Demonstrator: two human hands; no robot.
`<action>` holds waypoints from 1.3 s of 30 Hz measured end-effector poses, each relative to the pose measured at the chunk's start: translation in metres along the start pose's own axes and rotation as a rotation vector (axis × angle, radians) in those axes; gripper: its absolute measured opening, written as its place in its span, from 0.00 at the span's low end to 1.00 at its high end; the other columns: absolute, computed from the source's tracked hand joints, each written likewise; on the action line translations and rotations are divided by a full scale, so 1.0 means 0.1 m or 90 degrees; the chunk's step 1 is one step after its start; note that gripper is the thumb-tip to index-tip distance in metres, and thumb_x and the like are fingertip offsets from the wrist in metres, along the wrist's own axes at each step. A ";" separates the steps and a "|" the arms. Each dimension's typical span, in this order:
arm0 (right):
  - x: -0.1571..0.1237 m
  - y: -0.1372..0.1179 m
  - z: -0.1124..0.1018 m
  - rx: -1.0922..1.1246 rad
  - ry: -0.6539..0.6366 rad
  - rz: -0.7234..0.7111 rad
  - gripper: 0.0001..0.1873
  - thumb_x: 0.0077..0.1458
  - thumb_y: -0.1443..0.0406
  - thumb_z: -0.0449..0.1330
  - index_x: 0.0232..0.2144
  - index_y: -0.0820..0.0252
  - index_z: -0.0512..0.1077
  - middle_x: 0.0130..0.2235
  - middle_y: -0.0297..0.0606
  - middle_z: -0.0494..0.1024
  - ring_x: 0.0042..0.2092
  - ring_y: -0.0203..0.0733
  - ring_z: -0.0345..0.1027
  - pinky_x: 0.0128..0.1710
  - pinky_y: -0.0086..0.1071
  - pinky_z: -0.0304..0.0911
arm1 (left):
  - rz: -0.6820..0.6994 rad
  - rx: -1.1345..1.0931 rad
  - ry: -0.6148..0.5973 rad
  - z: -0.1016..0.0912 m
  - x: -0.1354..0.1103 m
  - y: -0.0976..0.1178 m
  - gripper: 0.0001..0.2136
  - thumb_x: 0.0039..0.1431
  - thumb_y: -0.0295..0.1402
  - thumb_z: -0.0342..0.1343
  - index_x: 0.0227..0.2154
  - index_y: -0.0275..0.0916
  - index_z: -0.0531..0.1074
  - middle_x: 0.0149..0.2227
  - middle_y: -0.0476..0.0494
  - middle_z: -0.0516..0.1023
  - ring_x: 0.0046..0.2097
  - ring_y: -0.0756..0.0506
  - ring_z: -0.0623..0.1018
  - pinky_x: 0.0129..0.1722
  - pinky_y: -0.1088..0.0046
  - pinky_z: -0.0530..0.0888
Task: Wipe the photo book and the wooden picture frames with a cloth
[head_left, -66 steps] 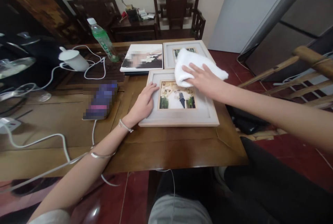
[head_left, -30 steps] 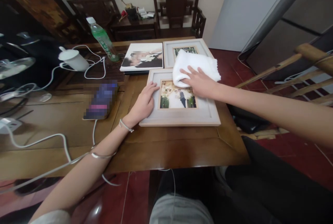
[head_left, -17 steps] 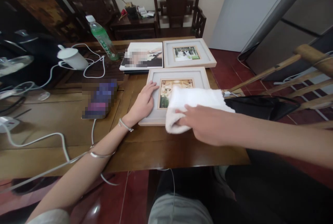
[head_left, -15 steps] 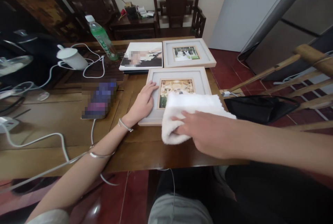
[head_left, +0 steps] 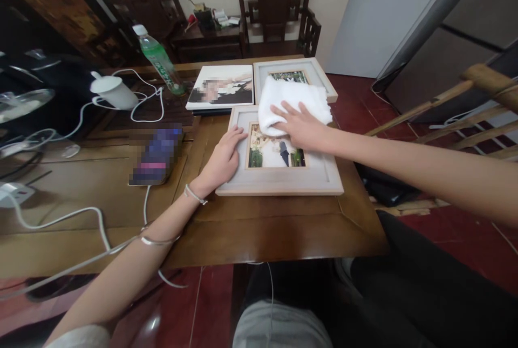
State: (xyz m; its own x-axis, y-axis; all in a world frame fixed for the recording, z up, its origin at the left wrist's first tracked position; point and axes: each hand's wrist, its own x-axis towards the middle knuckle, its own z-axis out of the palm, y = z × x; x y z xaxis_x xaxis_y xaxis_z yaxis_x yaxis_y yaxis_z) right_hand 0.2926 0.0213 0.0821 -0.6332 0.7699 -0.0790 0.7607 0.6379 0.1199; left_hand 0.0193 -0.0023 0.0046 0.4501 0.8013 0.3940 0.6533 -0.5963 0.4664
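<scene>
A pale wooden picture frame (head_left: 283,181) lies face up near the table's front edge, a photo of people amid greenery inside it. On its left rim rests my left hand (head_left: 226,156), fingers laid over the edge, steadying it without wrapping round. My right hand (head_left: 297,124) grips a folded white cloth (head_left: 297,101), its fingers spread over the top and its thumb out of sight. That cloth covers the frame's upper part and overlaps a second picture frame (head_left: 324,75) behind. A photo panel (head_left: 222,89) lies to the left of that second frame.
Left on the table (head_left: 259,234) are a phone (head_left: 156,156) with a cable, a green-labelled bottle (head_left: 159,62), a white lidded cup (head_left: 113,91) and a power strip (head_left: 16,194). A wooden chair (head_left: 485,86) stands at the right, a dark bag (head_left: 388,189) near it.
My right hand has pushed the cloth away from me, from the frame's lower right to its top edge, uncovering most of the photo. My left hand has stayed put.
</scene>
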 end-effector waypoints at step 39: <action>0.18 -0.26 -0.15 -0.025 -0.084 0.013 0.38 0.56 0.80 0.56 0.68 0.59 0.68 0.78 0.47 0.47 0.77 0.72 0.36 0.68 0.72 0.46 | -0.017 -0.009 -0.005 0.02 0.03 0.02 0.23 0.67 0.30 0.47 0.62 0.34 0.73 0.67 0.33 0.72 0.72 0.34 0.65 0.73 0.44 0.61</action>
State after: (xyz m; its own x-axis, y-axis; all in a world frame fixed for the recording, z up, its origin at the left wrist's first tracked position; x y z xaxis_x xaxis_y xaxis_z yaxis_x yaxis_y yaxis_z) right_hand 0.2596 0.0183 0.0924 -0.5916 0.7796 -0.2054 0.7654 0.6232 0.1607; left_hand 0.0227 -0.0007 0.0053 0.4375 0.8172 0.3751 0.6569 -0.5753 0.4873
